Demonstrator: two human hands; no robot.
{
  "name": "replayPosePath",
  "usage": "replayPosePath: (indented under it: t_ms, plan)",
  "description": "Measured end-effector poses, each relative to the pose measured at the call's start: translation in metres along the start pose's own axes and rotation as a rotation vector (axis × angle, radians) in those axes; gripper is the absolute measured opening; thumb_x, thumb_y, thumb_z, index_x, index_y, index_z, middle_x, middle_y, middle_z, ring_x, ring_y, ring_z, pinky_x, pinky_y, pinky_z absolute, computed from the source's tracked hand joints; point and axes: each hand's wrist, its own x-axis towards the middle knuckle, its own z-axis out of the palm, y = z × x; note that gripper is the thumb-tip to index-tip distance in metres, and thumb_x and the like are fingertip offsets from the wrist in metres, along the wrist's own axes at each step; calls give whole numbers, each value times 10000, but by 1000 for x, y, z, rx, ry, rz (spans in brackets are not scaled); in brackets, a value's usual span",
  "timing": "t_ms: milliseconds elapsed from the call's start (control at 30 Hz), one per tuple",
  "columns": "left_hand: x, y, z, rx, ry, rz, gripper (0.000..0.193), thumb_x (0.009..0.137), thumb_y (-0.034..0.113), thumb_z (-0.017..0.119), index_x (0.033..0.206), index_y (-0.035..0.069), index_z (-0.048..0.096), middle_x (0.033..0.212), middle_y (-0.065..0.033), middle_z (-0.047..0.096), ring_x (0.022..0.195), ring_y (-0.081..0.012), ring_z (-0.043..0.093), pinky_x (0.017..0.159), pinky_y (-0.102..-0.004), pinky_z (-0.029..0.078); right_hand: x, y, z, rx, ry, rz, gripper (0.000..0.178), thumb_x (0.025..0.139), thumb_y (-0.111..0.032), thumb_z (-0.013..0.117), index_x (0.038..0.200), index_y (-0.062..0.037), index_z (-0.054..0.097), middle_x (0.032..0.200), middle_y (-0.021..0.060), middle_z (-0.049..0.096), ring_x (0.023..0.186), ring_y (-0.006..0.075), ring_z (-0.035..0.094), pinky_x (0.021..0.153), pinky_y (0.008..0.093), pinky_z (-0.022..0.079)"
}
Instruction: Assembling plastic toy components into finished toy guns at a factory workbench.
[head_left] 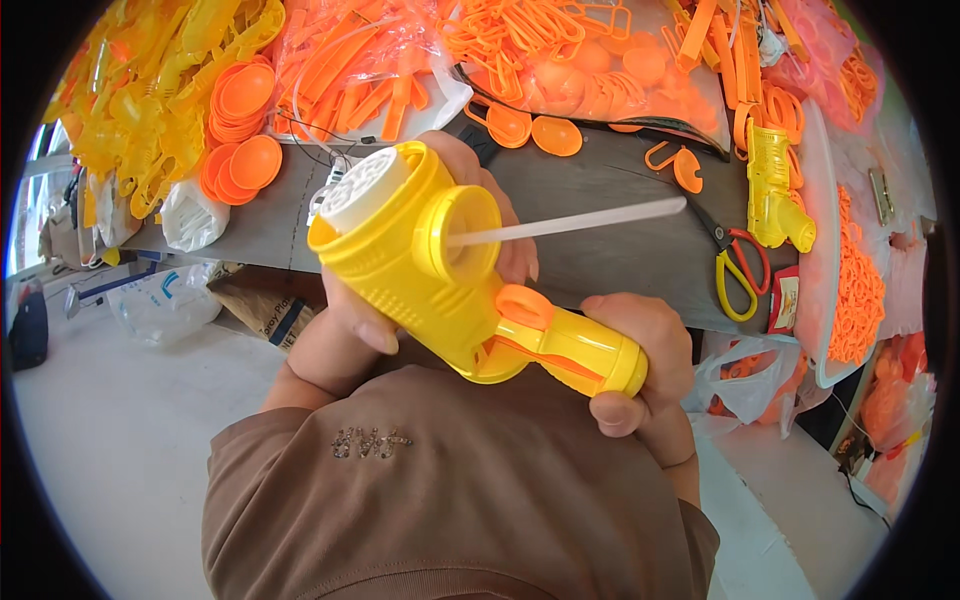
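We hold a yellow plastic toy point(410, 290) in front of our chest, above the near edge of the grey table point(590, 215). Our left hand point(365, 318) wraps around its wide end from behind, thumb on the near side and fingers curled over the far side. Our right hand point(655, 350) grips the narrow handle end, thumb and fingers closed about it. A white disc with holes point(362, 187) caps the wide end, and a thin whitish rod point(560, 226) sticks out rightward from the round side opening. An orange ring point(524, 306) sits near the handle. To the right on the table lie scissors point(722, 238) and another yellow piece point(770, 190). Orange round pieces point(255, 162) are stacked at far left, beside heaped yellow parts point(160, 110).
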Motion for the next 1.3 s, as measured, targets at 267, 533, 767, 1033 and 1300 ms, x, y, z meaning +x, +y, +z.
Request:
replayPosePath:
  t_ms: [267, 533, 767, 1033, 1300]
  plan:
    - [-5, -2, -8, 147, 165, 25, 905, 480, 244, 788, 1238, -24, 374, 1072, -176, 536, 963, -320, 563, 752, -415, 495, 0, -16, -2, -282, -63, -12, 611, 828, -515, 572, 1084, 35, 495, 745, 129, 566, 500, 229, 493, 450, 332, 393]
    - [-8, -1, 5, 306, 256, -18, 830, 522, 218, 769, 1231, 33, 380, 1079, -185, 534, 967, -307, 562, 752, -397, 505, 8, -19, 3, -413, -44, -163, 581, 826, -442, 594, 1044, 90, 505, 637, 103, 510, 421, 167, 387, 371, 288, 298]
    - [-8, 9, 16, 547, 331, -51, 710, 541, 175, 712, 1173, 9, 432, 1025, -190, 557, 901, -260, 580, 730, -360, 509, 2, -8, 2, -313, -82, -116, 598, 831, -448, 588, 1087, 79, 470, 719, 118, 534, 448, 187, 437, 394, 300, 346]
    - [-1, 8, 12, 420, 583, -279, 785, 523, 289, 696, 1177, -25, 396, 929, -196, 562, 813, -305, 600, 709, -397, 527, 9, -7, 7, -289, -74, -57, 602, 765, -394, 679, 1089, 79, 494, 623, 69, 528, 452, 178, 494, 417, 292, 417]
    - [8, 8, -6, 77, 364, -219, 930, 541, 419, 770, 1241, -39, 365, 1080, -227, 518, 875, -351, 600, 779, -442, 527, 21, 9, -2, -168, 56, -26, 525, 800, -378, 632, 1036, 81, 540, 693, 108, 587, 524, 221, 560, 484, 299, 446]
